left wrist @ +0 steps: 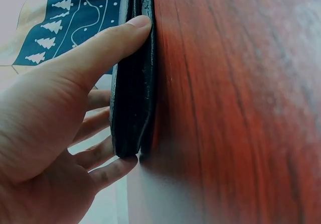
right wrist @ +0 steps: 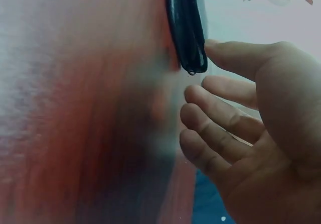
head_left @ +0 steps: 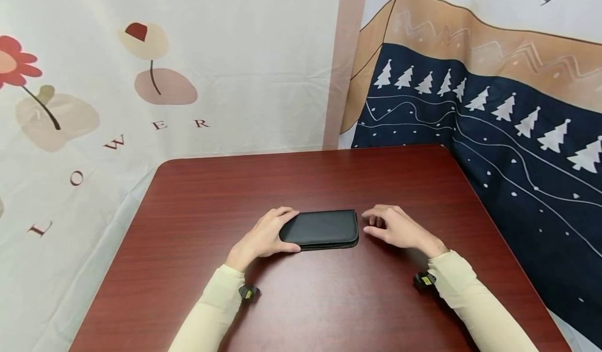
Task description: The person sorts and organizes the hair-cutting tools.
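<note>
A black long wallet lies flat on the brown table, its long side running left to right. My left hand grips its left end, thumb on the near long edge and fingers round the far side. Seen in the left wrist view, the thumb presses the layered edge of the wallet, where a zip shows near the top. Just off the right end, my right hand hovers with loosely bent fingers and holds nothing. The right wrist view shows the wallet's rounded corner close to the thumb tip.
The wood-grain table has rounded far corners. Behind it hangs a pale cloth with flower prints and letters. A dark blue cloth with white trees hangs along the right side. Each wrist wears a small black device.
</note>
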### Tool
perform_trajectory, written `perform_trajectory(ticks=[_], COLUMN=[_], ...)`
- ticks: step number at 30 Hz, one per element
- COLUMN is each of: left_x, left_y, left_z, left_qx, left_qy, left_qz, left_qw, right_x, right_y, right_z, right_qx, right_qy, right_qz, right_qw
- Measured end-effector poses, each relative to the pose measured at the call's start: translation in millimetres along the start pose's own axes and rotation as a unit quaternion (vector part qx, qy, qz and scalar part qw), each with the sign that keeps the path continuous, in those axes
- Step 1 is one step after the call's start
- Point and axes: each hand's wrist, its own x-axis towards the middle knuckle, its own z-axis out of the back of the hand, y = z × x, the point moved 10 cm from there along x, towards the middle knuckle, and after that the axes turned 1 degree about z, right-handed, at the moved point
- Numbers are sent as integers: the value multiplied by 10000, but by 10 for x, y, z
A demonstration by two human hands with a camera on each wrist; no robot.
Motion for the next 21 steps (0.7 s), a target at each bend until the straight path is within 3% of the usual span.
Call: perform_trajectory(ticks=[6, 21], left_x=[8, -1], left_y=[18, -13], left_z=[-13, 12], left_qx=[10, -8], left_qy=[-24, 15], left_qz=[11, -10], left_qw=[10000, 10000], right_x=[121, 384], right_y=[-65, -132], right_z=[61, 0], right_qx=[248, 85], right_qy=[-329, -255], right_qz=[-58, -152], right_qw=[9991, 9995])
